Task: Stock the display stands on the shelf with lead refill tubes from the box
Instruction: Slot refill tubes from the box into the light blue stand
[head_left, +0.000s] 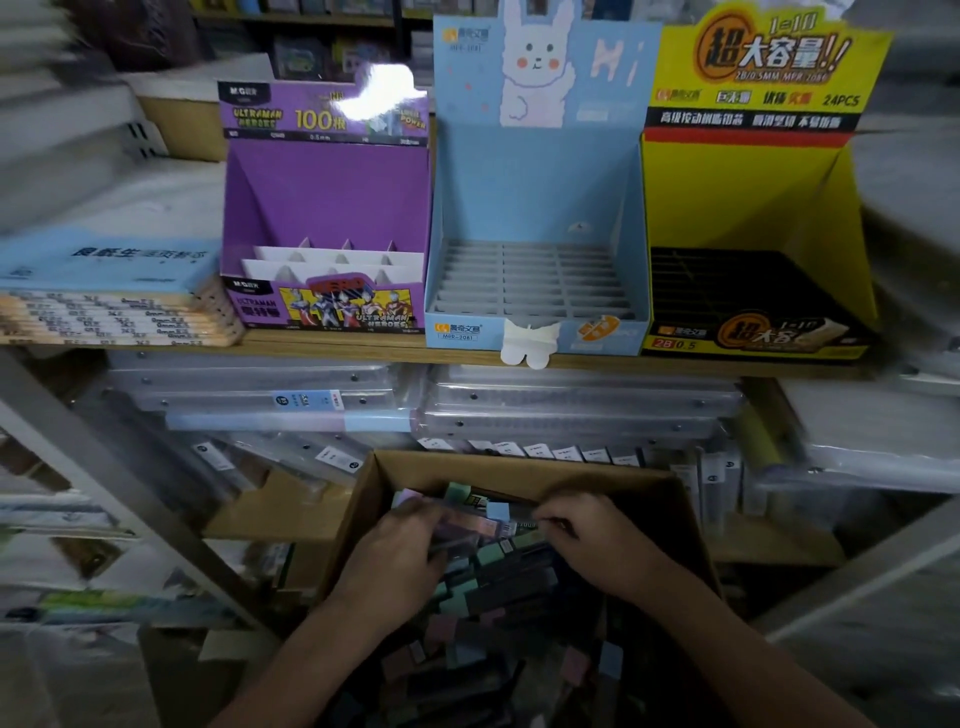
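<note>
A brown cardboard box (363, 499) below the shelf is full of lead refill tubes (498, 587) with pastel and dark caps. Both my hands are inside it. My left hand (400, 551) is closed around a few tubes at the box's far left. My right hand (592, 535) pinches the end of a dark tube near the box's far wall. On the wooden shelf (415, 349) above stand three display stands: purple (327, 197), light blue (535, 197) and yellow (748, 208). Their slotted trays hold no tubes.
A stack of notebooks (114, 312) lies left of the purple stand. Clear plastic cases (415, 405) fill the level under the shelf. A grey metal upright (93, 457) slants down at the left. More packaged stock lies at both sides.
</note>
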